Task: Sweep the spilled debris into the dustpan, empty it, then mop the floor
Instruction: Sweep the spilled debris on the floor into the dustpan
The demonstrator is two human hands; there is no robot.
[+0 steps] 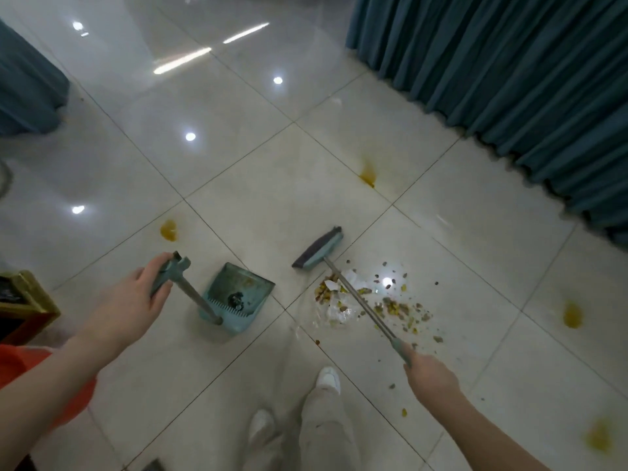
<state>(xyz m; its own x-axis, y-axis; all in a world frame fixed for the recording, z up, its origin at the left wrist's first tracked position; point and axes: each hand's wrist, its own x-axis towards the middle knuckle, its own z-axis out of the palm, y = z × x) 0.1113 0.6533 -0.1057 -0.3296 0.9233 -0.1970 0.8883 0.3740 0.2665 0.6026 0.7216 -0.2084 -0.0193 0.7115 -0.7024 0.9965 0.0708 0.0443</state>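
A teal dustpan (238,295) sits on the white tile floor, its mouth facing away from me, a dark bit of dirt inside. My left hand (144,294) grips the teal top of its long upright handle (195,295). My right hand (430,377) holds the end of a broom handle (360,305). The broom's teal head (319,249) rests on the floor beyond a pile of debris (370,302): brown and yellow scraps with white paper bits, lying to the right of the dustpan under the broom handle.
Yellow liquid stains mark the tiles at the left (169,230), centre (368,173), right (572,314) and lower right (599,436). Teal curtains (509,79) hang along the right. A gold-framed bin (25,300) stands at the left. My white shoes (328,380) are below.
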